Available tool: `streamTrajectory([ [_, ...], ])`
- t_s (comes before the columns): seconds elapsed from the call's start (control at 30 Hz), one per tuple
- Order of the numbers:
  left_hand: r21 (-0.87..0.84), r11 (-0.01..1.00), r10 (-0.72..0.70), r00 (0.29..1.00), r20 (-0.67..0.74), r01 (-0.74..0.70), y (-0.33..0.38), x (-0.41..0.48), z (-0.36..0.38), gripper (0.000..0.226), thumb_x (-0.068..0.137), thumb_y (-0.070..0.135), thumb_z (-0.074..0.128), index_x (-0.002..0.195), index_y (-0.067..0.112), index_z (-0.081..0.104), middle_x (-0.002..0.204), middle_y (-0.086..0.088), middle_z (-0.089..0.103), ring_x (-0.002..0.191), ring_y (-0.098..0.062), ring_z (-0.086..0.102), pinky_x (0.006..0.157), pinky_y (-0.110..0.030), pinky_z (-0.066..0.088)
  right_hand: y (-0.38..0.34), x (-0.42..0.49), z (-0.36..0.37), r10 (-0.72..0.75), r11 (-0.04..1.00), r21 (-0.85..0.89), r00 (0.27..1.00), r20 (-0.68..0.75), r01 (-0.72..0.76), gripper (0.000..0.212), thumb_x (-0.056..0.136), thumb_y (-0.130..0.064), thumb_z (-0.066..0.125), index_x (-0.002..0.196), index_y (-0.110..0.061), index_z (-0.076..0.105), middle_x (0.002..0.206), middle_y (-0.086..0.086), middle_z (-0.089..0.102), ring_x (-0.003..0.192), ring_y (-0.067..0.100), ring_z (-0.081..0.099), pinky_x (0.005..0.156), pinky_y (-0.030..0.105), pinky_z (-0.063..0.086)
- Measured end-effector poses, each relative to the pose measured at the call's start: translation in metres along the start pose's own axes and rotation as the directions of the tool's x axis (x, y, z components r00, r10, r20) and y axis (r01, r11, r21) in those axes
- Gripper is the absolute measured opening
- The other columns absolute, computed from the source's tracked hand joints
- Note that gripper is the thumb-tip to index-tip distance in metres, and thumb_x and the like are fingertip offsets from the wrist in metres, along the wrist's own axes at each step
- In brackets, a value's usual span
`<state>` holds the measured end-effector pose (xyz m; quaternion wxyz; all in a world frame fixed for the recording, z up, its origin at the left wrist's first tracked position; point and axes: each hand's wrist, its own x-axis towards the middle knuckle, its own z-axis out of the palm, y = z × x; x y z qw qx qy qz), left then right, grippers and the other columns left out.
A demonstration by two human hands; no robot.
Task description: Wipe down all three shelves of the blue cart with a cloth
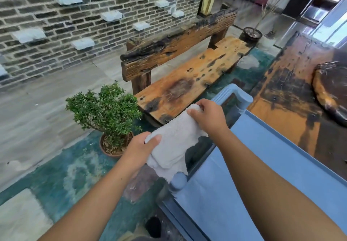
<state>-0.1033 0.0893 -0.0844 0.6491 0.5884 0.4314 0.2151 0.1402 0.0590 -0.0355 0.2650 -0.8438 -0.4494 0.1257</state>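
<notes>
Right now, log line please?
left hand: grips white terry cloth | right hand: grips same cloth | light blue plastic cart: cloth held beside it

Cloth [173,143] between both hands, left of cart [262,165]; potted plant [105,109] further left, bench [187,82] beyond.

Two arms in shot, both bare from the bottom edge of the frame right up to the fingers. The left forearm [90,199] comes in from the lower left and the right forearm [272,184] from the lower right, both broad and smooth. The left hand [139,146] shows mid-frame, with the right hand [208,116] just above centre, knuckles rounded. The nails on the left thumb [157,138] and right thumb [190,111] look short and plain, though the picture is a touch soft there.
</notes>
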Motion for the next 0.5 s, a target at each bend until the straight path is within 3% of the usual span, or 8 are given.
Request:
streamTrajectory([
  [0.1, -0.028, 0.998, -0.062, 0.998, -0.020, 0.061, -0.007, 0.007, 0.004, 0.069, 0.071, 0.062, 0.063, 0.085, -0.004, 0.053, 0.080, -0.015, 0.054, 0.075, -0.022, 0.051, 0.070, -0.038, 0.035, 0.008, 0.001, 0.007, 0.014, 0.999, -0.037, 0.997, -0.078, -0.017, 0.032, 0.087, -0.050, 0.068, 0.099, -0.020, 0.071, 0.112, -0.003, 0.052, 0.110, 0.020, 0.046, 0.092, 0.045, 0.044],
  [0.2, 0.025, 0.991, -0.130, 0.991, 0.044, 0.129, -0.017, 0.010, 0.004, 0.061, 0.073, 0.067, 0.059, 0.080, 0.007, 0.056, 0.084, -0.006, 0.052, 0.074, -0.021, 0.045, 0.070, -0.038, 0.030, 0.012, -0.003, 0.016, 0.024, 1.000, -0.003, 0.992, -0.121, -0.025, 0.032, 0.088, -0.050, 0.067, 0.103, -0.022, 0.070, 0.124, -0.003, 0.050, 0.121, 0.021, 0.040, 0.099, 0.045, 0.041],
  [0.33, -0.053, 0.980, -0.187, 0.977, 0.099, 0.193, -0.024, 0.012, 0.003, 0.048, 0.076, 0.063, 0.063, 0.087, 0.017, 0.055, 0.088, -0.008, 0.052, 0.079, -0.023, 0.046, 0.073, -0.039, 0.030, 0.009, -0.002, 0.018, 0.033, 0.998, 0.060, 0.991, -0.133, -0.025, 0.028, 0.088, -0.045, 0.069, 0.101, -0.021, 0.068, 0.117, -0.005, 0.049, 0.114, 0.014, 0.038, 0.099, 0.037, 0.040],
  [0.43, -0.014, 0.976, -0.215, 0.975, 0.054, 0.216, -0.021, 0.016, 0.000, 0.038, 0.089, 0.044, 0.066, 0.084, 0.007, 0.060, 0.085, -0.014, 0.061, 0.076, -0.023, 0.055, 0.072, -0.042, 0.043, 0.010, -0.009, 0.005, 0.050, 0.975, 0.220, 0.988, -0.148, -0.016, 0.019, 0.092, -0.036, 0.068, 0.102, -0.020, 0.067, 0.112, -0.004, 0.055, 0.108, 0.012, 0.046, 0.095, 0.033, 0.042],
  [0.5, -0.016, 0.973, -0.229, 0.973, -0.025, 0.229, -0.010, 0.015, -0.004, 0.020, 0.091, 0.029, 0.067, 0.095, 0.009, 0.066, 0.089, -0.014, 0.067, 0.073, -0.024, 0.061, 0.070, -0.041, 0.051, 0.016, -0.018, -0.011, 0.106, 0.945, 0.323, 0.981, -0.162, -0.049, 0.015, 0.094, -0.030, 0.065, 0.105, -0.020, 0.067, 0.108, -0.004, 0.063, 0.100, 0.013, 0.056, 0.089, 0.032, 0.048],
])
